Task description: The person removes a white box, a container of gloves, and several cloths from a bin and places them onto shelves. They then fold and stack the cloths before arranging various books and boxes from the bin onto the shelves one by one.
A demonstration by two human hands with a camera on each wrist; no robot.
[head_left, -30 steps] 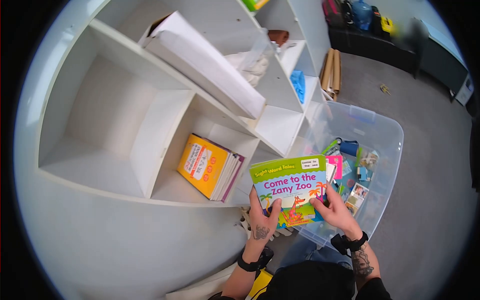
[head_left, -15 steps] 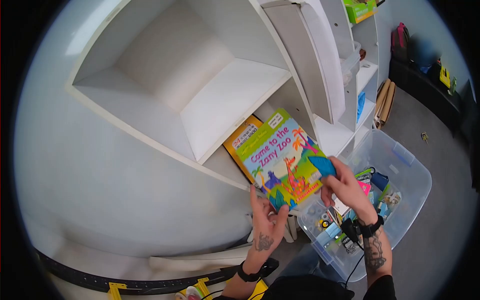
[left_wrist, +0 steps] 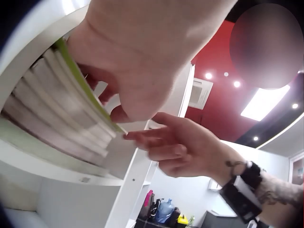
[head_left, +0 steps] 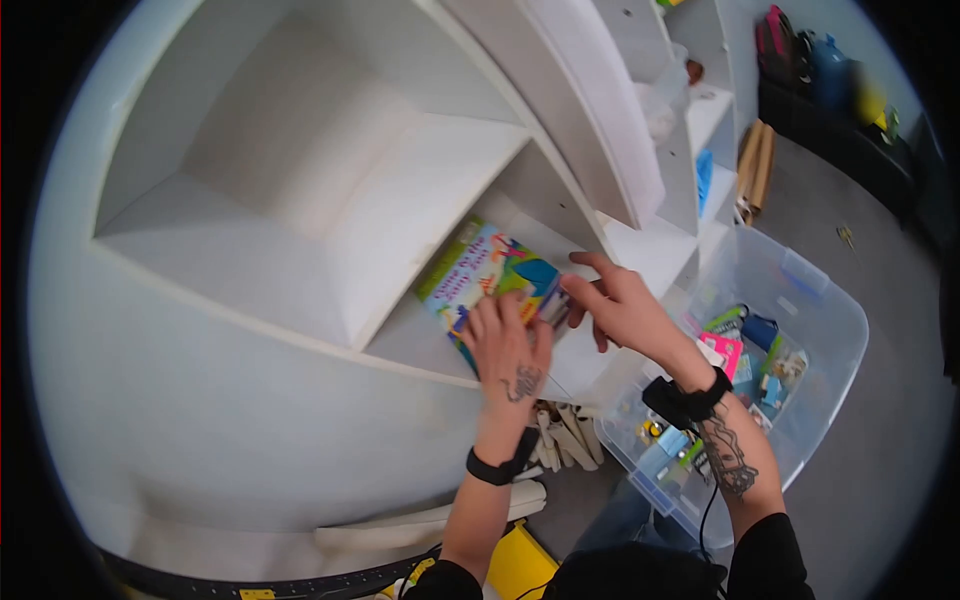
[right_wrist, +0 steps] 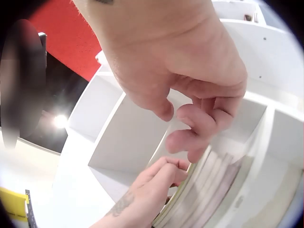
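The colourful picture book (head_left: 470, 268) lies face up on a stack of books inside a lower shelf compartment. Spread over its cover, my left hand (head_left: 508, 355) rests with fingers bent a little. My right hand (head_left: 635, 315) is at the book's right corner, its fingers loosely bent and holding nothing. In the left wrist view the page edges of the stack (left_wrist: 66, 104) show under the green-edged book, with my right hand (left_wrist: 183, 145) by its end. The right wrist view has my left hand (right_wrist: 152, 187) against the top of the stack (right_wrist: 209, 185).
A white shelf unit (head_left: 385, 210) fills the left and middle, with a long white box (head_left: 590, 120) in it. The clear plastic bin (head_left: 835, 330) with many small items stands on the floor at right. Brown rolls (head_left: 757, 170) lean beyond it. Rolled white material (head_left: 430, 525) lies below.
The picture book has moved from in front of the shelf into the compartment, onto the stack. My left hand has moved onto its cover, and my right hand has let go of it.
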